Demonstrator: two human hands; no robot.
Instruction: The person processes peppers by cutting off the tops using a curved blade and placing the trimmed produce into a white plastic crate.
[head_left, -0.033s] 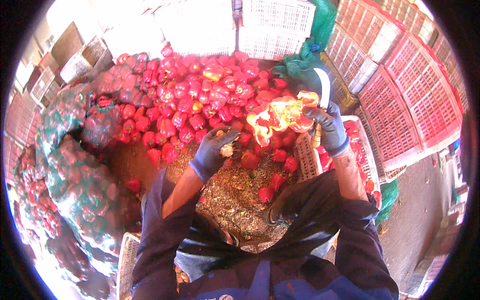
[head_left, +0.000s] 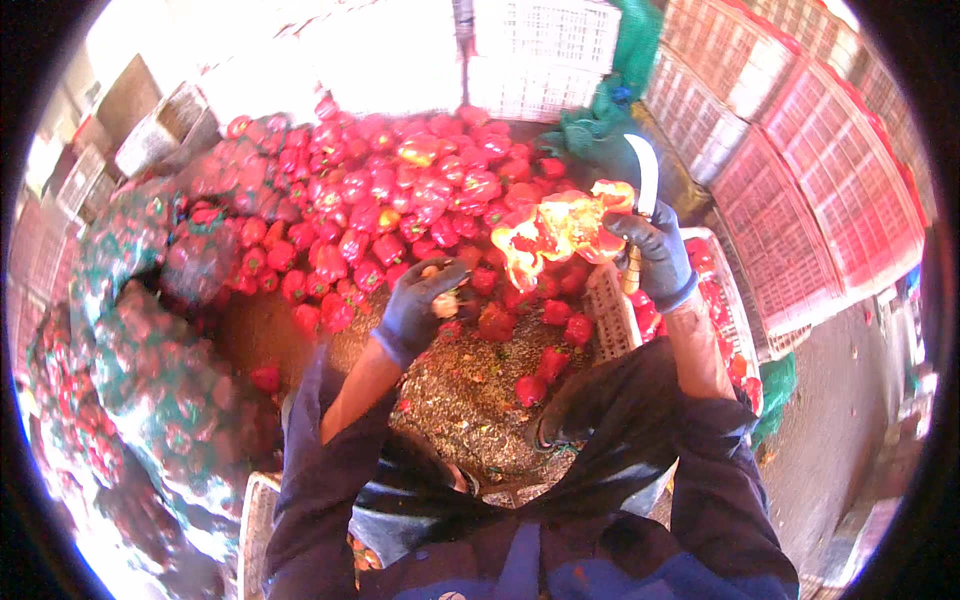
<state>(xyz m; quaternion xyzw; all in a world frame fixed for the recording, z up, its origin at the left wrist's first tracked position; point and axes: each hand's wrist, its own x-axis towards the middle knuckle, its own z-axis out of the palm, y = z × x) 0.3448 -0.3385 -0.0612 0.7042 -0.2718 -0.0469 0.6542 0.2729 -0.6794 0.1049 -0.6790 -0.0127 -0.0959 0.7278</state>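
Two hands in gloves work in front of us. We see our left hand in a dark blue-grey cloth glove, fingers bent round a small, pale, lumpy pepper core. Our right hand, in a glove of the same colour, grips a curved knife with a shiny metal blade and a light brown handle, blade up. It also pinches a big, split red pepper with a pale yellow inside. That pepper is up in the air, just left of our right hand, with our left hand lower down. Below our right hand we see a pale plastic crate with red peppers in it. Past our hands lies a big heap of shiny whole red peppers, and green net bags full of peppers sit on our left
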